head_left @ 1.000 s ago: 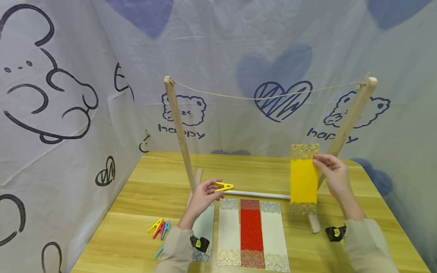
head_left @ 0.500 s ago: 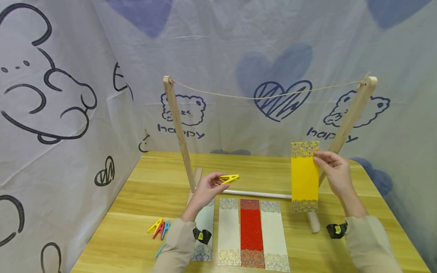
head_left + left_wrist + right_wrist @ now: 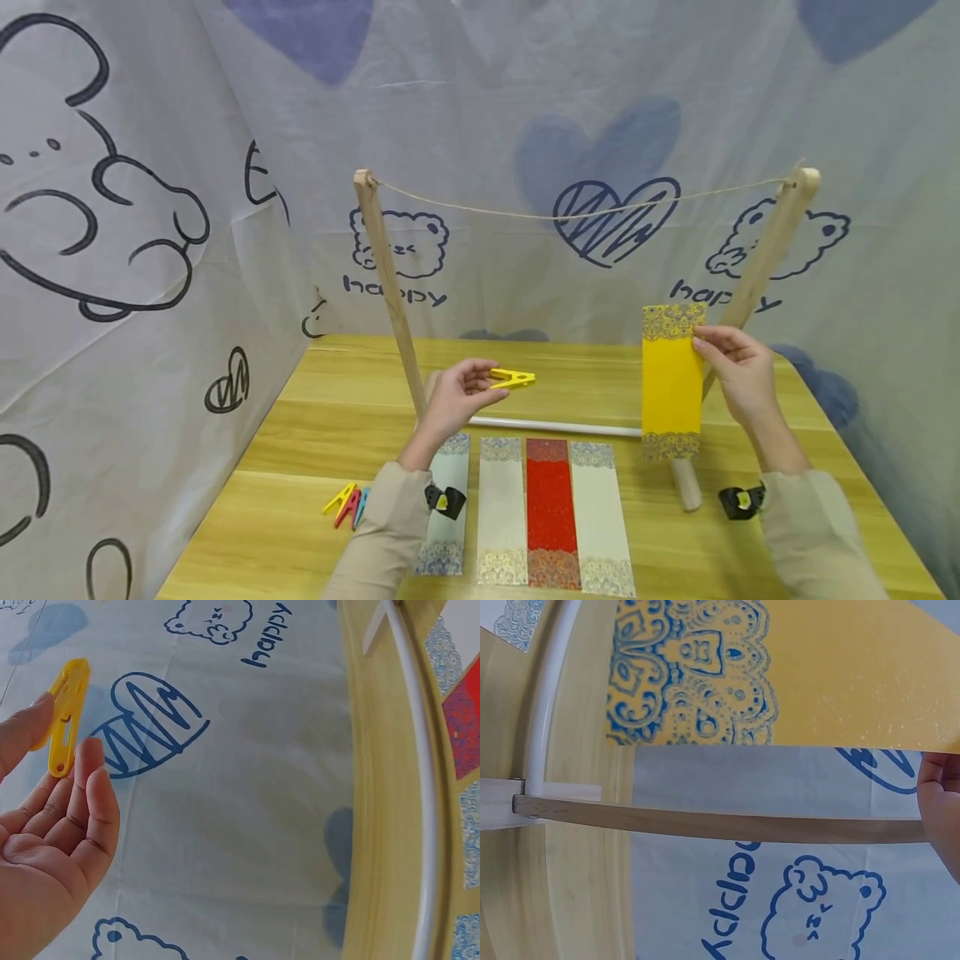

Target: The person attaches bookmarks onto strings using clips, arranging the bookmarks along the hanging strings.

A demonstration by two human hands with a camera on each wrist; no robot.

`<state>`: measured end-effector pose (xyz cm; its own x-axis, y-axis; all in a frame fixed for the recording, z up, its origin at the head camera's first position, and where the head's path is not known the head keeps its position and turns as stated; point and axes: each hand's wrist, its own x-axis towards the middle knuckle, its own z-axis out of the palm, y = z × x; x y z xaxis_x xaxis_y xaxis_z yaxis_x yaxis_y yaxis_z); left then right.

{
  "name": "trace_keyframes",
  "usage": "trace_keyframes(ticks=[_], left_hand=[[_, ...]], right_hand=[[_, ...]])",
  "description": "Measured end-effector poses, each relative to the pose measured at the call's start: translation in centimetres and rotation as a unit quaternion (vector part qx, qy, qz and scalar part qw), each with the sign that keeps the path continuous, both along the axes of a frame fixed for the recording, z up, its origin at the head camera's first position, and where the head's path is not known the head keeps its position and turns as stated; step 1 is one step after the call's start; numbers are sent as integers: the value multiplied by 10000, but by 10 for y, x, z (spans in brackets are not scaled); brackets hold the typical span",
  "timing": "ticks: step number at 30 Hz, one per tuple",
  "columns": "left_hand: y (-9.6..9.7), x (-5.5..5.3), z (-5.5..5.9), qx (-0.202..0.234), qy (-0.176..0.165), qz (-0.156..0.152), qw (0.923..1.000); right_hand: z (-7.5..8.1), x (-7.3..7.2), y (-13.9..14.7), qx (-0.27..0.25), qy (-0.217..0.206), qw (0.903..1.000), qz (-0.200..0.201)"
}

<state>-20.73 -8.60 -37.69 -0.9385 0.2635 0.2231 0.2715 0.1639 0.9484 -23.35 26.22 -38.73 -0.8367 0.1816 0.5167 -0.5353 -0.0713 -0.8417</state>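
My left hand point(image 3: 459, 396) pinches a yellow clothespin point(image 3: 513, 379) between thumb and fingers, held in the air left of centre. In the left wrist view the clothespin point(image 3: 69, 720) stands nearly upright against the thumb. On the right, my right hand point(image 3: 738, 371) pinches a yellow paper strip point(image 3: 672, 383) by its right edge near the top. Both ends of the strip carry a lace-like pattern; its lower one fills the top of the right wrist view. A thin string point(image 3: 517, 215) sags between two wooden posts above both hands.
Flat on the table point(image 3: 292, 467) lie a red strip point(image 3: 551, 500) and several pale ones, such as the white strip point(image 3: 502, 508). Several clothespins point(image 3: 347, 504) lie at the left, partly behind the left sleeve. A white rod point(image 3: 555, 427) joins the feet of the left post point(image 3: 390, 292) and right post point(image 3: 765, 250).
My left hand has risen and shifted slightly right with the yellow clothespin. The right hand has lifted the yellow strip a little.
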Motion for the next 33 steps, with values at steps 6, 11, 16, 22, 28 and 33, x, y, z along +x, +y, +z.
trace_keyframes(ticks=[6,11,16,22,28,33], left_hand=[[4,-1,8,70,96,23,9999],[6,-3,12,106,221,21,9997],[5,-14,6,69,296,17,9995],[5,-25,1,117,403,-22,9991],[9,-30,7,131,588,-22,9982],[12,-34,16,124,635,-76,9979]], right_hand=[[3,0,0,69,-4,10000,-41],[4,0,1,27,14,10000,-31],[5,0,1,25,32,10000,-44],[7,-3,2,-26,50,10000,-25],[11,-7,1,-13,102,9999,14],[15,-11,0,-6,202,9998,93]])
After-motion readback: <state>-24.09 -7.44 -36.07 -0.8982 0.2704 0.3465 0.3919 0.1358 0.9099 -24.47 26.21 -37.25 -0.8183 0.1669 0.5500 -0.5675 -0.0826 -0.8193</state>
